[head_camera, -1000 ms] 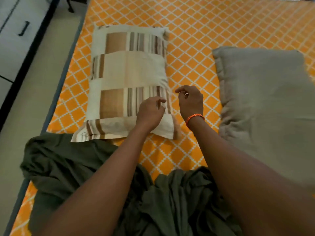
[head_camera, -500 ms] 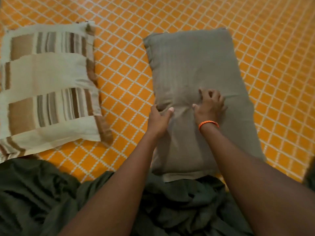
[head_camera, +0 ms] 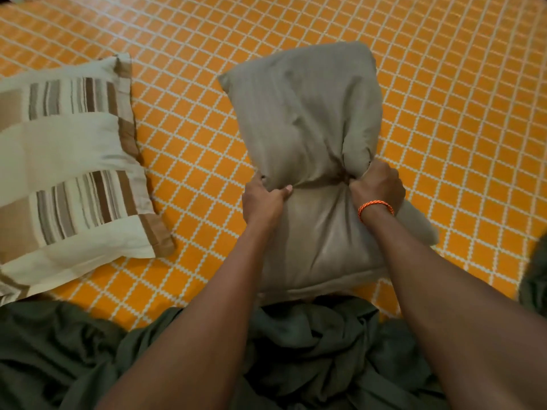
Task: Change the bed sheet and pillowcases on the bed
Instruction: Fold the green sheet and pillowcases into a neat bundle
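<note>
Step in hand, as I judge it: pillowcase change on the grey pillow (head_camera: 307,119), which lies on the orange sheet (head_camera: 458,84) approx. mid-bed, just right of the striped pillow (head_camera: 68,161). My left hand (head_camera: 263,199) grips the pillow's left edge, thumb on top, fingers curled under and out of view. My right hand (head_camera: 377,184) is fisted tight on a bunch of fabric at the right edge, so the pillow is cinched at the waist and the far end stands raised. Next move prob. calls for locating the case opening, then holding the case w/ one hand and drawing the filling out w/ the other. Hard to make out: which end is open; whether I hold case only or filling too. The dark green cloth (head_camera: 310,350) is heaped at the near edge, cut off by the frame; my forearms hide part of it.
</note>
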`<state>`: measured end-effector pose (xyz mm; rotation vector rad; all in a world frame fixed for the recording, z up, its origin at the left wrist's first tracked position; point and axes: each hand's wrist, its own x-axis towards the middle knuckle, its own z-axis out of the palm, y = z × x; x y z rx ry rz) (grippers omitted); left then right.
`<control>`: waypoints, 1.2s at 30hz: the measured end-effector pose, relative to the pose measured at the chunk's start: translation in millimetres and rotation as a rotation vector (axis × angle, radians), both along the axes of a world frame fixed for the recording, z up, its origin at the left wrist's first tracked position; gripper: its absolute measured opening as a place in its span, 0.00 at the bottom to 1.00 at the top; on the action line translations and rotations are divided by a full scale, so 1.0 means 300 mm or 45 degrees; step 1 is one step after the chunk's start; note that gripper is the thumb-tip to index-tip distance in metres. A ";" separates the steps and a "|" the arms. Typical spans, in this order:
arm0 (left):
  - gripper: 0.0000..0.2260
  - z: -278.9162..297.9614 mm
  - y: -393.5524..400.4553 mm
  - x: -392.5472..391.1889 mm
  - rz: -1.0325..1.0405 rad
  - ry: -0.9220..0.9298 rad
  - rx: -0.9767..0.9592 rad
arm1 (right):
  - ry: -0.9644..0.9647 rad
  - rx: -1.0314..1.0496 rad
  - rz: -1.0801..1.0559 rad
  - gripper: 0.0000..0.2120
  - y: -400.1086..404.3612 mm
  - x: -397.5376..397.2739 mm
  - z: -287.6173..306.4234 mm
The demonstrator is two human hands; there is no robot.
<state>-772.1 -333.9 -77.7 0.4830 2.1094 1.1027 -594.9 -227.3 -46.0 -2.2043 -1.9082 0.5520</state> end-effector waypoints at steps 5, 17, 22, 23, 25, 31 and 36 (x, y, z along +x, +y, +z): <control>0.20 0.144 -0.058 -0.180 0.060 0.215 0.106 | 0.085 0.160 0.020 0.16 -0.112 -0.169 0.086; 0.17 0.533 -0.489 -0.897 0.328 0.715 0.123 | 0.456 0.268 0.224 0.20 -0.445 -0.941 0.382; 0.28 0.599 -0.692 -1.173 0.411 1.010 -0.409 | 0.568 -0.010 0.556 0.40 -0.580 -1.236 0.375; 0.32 0.591 -0.734 -1.203 0.355 0.975 -0.475 | 0.494 -0.103 0.644 0.42 -0.614 -1.268 0.346; 0.33 0.533 -0.790 -1.244 0.228 0.847 -0.481 | 0.307 -0.261 0.807 0.40 -0.676 -1.305 0.276; 0.23 0.336 -1.005 -0.969 0.018 0.547 -0.217 | 0.265 -0.183 0.875 0.35 -0.914 -1.111 0.106; 0.11 0.253 -1.122 -0.765 0.010 0.620 -0.143 | 0.417 -0.079 0.816 0.29 -1.024 -0.979 0.017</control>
